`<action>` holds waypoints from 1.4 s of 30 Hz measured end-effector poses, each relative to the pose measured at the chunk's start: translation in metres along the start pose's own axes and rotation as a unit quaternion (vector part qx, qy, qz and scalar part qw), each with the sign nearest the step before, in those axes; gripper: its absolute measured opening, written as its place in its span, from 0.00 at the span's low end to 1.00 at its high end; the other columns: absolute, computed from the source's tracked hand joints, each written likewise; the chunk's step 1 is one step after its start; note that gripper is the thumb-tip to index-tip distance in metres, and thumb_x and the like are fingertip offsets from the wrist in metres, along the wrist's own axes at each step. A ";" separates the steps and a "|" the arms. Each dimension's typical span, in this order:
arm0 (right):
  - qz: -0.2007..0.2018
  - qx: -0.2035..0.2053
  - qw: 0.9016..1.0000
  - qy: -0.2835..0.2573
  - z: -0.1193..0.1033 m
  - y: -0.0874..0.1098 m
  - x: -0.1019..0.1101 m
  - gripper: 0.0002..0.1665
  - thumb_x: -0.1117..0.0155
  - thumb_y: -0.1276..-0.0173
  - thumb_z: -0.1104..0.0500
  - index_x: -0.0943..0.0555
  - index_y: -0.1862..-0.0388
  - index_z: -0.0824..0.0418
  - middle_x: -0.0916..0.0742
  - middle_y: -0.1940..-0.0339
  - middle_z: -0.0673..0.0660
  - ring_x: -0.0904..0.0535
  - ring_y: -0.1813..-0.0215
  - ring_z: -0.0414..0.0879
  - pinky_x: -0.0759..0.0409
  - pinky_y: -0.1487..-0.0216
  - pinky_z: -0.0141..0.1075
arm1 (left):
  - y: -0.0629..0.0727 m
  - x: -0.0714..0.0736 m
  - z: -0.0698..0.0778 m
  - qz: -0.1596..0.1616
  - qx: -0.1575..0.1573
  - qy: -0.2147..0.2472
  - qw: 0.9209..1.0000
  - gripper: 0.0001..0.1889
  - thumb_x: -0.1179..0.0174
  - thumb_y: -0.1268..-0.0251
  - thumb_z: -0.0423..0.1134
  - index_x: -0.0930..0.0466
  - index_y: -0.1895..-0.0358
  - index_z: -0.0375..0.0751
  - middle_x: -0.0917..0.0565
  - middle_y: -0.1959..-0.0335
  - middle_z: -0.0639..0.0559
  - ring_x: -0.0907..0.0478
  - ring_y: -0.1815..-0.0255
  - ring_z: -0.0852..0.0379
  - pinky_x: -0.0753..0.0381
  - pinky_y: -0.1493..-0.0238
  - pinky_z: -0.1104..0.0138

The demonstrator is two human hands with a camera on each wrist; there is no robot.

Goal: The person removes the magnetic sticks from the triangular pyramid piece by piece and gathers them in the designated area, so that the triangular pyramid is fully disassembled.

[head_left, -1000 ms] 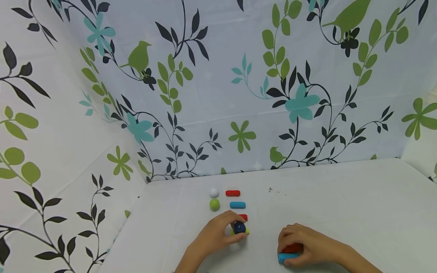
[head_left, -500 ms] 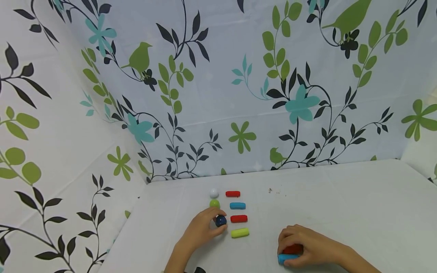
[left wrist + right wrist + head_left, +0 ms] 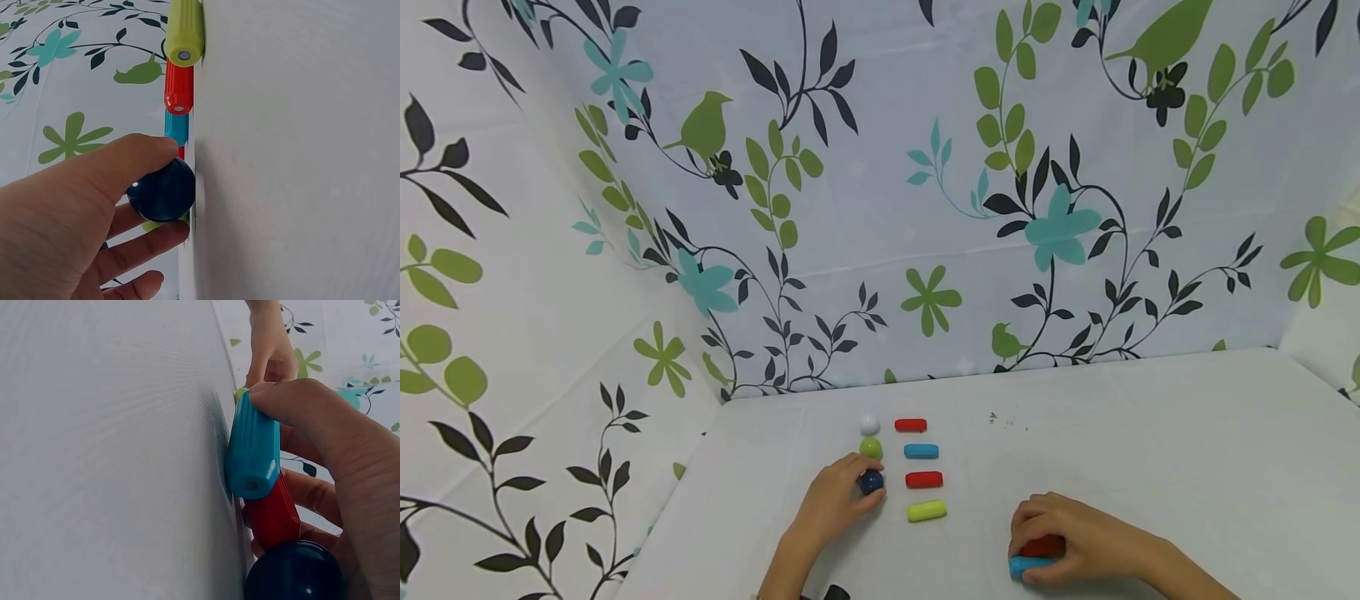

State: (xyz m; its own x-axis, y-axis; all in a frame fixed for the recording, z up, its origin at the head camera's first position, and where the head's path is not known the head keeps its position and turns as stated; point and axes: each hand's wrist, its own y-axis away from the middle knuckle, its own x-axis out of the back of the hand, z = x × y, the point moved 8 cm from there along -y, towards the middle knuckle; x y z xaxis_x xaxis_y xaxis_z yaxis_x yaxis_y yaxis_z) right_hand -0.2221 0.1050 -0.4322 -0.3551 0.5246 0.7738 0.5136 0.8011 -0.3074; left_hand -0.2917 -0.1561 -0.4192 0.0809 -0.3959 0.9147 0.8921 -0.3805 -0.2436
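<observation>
My left hand (image 3: 829, 502) pinches a dark blue ball (image 3: 872, 482) between thumb and fingers, low over the white tabletop, just in front of a green ball (image 3: 871, 447). A white ball (image 3: 869, 425) sits behind the green one. In the right wrist view, my right hand (image 3: 350, 456) has its thumb on a blue ridged stick (image 3: 253, 447), fingers curled around the far side. Beside that stick lies a red stick (image 3: 275, 515) within the same grasp. Another dark blue ball (image 3: 294, 575) shows at the bottom edge of that view; in the head view the right hand hides it.
To the right of the balls runs a column of sticks: a red stick (image 3: 911, 425), a blue stick (image 3: 921, 451), another red stick (image 3: 923, 480) and a yellow-green stick (image 3: 927, 511). A leaf-patterned cloth (image 3: 850, 317) hangs behind the white table (image 3: 1150, 433).
My left hand has carried the dark blue ball leftward from over the stick column to just in front of the green ball, uncovering the yellow-green stick. My right hand has stayed in place.
</observation>
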 end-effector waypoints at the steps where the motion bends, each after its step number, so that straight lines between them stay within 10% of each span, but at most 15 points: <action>1: -0.002 -0.002 1.000 -0.001 0.000 0.000 0.000 0.07 0.34 0.33 0.47 0.16 0.56 0.39 0.20 0.58 0.37 0.29 0.56 0.31 0.25 0.59 0.28 | 0.000 0.000 0.000 0.001 0.001 -0.002 1.000 0.15 0.31 0.42 0.44 0.18 0.51 0.47 0.16 0.53 0.55 0.20 0.50 0.55 0.20 0.49 0.58; 20: -0.007 -0.030 0.999 0.029 -0.001 -0.002 0.001 0.10 0.35 0.34 0.43 0.17 0.56 0.41 0.20 0.59 0.37 0.29 0.56 0.31 0.25 0.59 0.27 | -0.001 0.007 0.011 0.062 -0.032 -0.034 0.997 0.16 0.31 0.43 0.45 0.18 0.52 0.50 0.19 0.54 0.57 0.22 0.52 0.56 0.22 0.54 0.60; 42: -0.042 -0.054 0.996 -0.063 0.012 0.012 0.025 0.09 0.33 0.33 0.51 0.17 0.56 0.49 0.18 0.60 0.41 0.26 0.62 0.31 0.24 0.64 0.29 | 0.005 0.004 0.090 0.088 -0.198 -0.013 0.976 0.10 0.31 0.42 0.41 0.16 0.57 0.51 0.18 0.58 0.59 0.22 0.55 0.61 0.22 0.54 0.68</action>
State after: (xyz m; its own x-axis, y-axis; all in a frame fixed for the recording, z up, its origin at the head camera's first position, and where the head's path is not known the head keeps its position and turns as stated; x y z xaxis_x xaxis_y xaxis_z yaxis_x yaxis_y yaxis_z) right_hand -0.2344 0.1309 -0.4233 -0.4919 0.4953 0.7161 0.5565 0.8113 -0.1790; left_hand -0.2473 -0.0842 -0.3874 0.2334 -0.4649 0.8541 0.6227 -0.6032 -0.4985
